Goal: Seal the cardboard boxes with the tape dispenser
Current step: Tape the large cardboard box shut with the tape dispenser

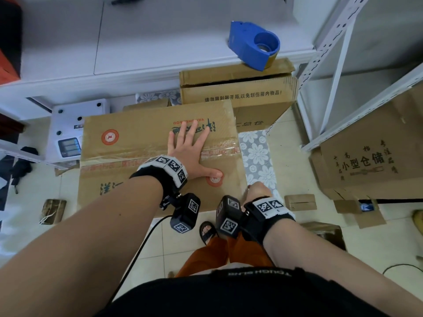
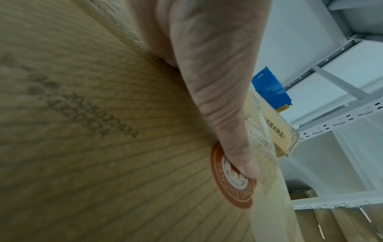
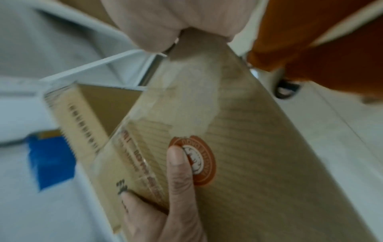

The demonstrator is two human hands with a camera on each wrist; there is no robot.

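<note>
Cardboard box looked stiff; left hand pressed flat, fingers spread, while right hand gripped its corner, best hold.

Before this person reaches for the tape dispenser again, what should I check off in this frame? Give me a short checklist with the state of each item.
1. Tape dispenser within reach, resting on the rear box: ok.
2. Left hand pressing flat on the front box: ok.
3. Right hand free to take the dispenser: not ok, it grips the box corner.
4. Front box seam taped: ok, tape runs along it.
5. Rear box flaps closed: not ok, a gap shows.
6. Tape left on the roll: cannot tell.
</note>
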